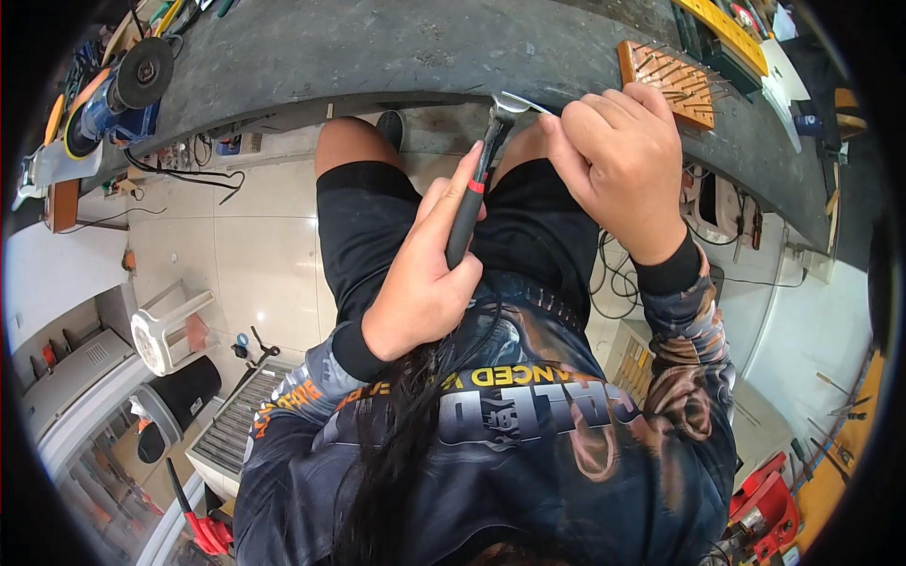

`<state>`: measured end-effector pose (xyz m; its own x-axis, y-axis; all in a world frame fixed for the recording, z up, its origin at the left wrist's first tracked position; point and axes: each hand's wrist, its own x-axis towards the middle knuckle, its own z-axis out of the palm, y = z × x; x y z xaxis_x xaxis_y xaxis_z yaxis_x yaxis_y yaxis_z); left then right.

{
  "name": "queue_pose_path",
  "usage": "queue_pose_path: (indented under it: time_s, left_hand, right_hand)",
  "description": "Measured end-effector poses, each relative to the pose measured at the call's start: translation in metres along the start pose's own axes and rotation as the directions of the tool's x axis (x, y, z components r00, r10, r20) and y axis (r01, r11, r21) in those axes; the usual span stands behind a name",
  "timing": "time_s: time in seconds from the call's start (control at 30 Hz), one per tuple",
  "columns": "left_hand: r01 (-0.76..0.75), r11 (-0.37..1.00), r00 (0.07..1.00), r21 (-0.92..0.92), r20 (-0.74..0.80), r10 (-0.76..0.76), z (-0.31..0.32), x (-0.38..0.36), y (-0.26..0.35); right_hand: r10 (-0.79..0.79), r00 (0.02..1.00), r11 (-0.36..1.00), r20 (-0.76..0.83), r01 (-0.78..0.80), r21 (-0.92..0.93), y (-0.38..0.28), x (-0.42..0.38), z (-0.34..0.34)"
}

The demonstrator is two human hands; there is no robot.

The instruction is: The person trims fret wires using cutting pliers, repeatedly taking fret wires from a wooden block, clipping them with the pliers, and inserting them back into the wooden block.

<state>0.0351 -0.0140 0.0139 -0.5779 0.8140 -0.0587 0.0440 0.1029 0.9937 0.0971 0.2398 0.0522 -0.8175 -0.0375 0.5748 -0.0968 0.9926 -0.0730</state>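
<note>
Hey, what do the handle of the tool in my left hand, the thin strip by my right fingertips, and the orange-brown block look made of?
Handle: probably rubber or plastic; matte black with red trim.
Strip: likely polished metal, judging by its bright glint.
Block: seemingly wood, from its warm orange-brown colour; whether it's varnished is unclear.

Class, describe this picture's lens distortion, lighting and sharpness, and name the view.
Head view throughout: strong wide-angle distortion, the front edge of the workbench bowing; black corners; a small bright reflection on the floor tiles; left hand fairly sharp, without obvious motion blur.
</note>
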Motion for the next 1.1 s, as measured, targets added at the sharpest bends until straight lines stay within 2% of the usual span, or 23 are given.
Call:
queue_pose_path:
  time_s: [0.3,0.4,0.47,0.53,0.6,0.7,0.8,0.87,1.1]
  left_hand:
    - [0.057,0.998,0.998,0.002,-0.014,-0.057,0.003,-0.002,-0.003]
    - [-0.001,1.000,1.000,0.021,-0.017,0.001,0.001,0.001,-0.001]
    - [-0.074,0.995,0.996,0.062,-0.036,0.077,0.001,0.004,0.000]
    - [-0.049,0.997,0.998,0.056,-0.029,0.051,-0.001,0.004,0.001]
    - [-0.021,0.999,1.000,0.050,-0.015,0.022,0.001,0.003,0.002]
    - [0.025,0.999,1.000,0.036,0.014,-0.025,0.001,0.003,0.007]
    - [0.069,0.997,0.998,-0.041,0.015,-0.069,0.000,0.002,0.007]
    - [-0.045,0.999,0.999,0.021,0.003,0.045,-0.001,0.003,-0.001]
    - [-0.021,1.000,1.000,0.015,-0.004,0.022,-0.003,0.002,0.002]
  right_hand:
    - [0.032,0.998,0.999,-0.047,-0.032,0.005,-0.005,-0.003,0.011]
    - [0.013,0.998,1.000,-0.065,-0.011,0.025,0.001,-0.003,0.007]
    - [0.079,0.996,0.995,-0.031,-0.077,0.057,-0.002,0.000,-0.003]
    - [0.121,0.993,0.987,-0.017,-0.118,0.105,-0.003,-0.002,-0.004]
    - [0.214,0.976,0.926,-0.027,-0.194,0.324,-0.008,-0.002,0.000]
    - [0.148,0.988,0.929,-0.041,-0.125,0.349,-0.003,-0.007,0.012]
    - [0.158,0.987,0.919,-0.033,-0.134,0.371,-0.004,-0.007,0.012]
    - [0.157,0.987,0.917,-0.019,-0.138,0.373,-0.003,-0.007,0.008]
    - [0.157,0.988,0.916,-0.004,-0.144,0.375,-0.003,-0.005,0.007]
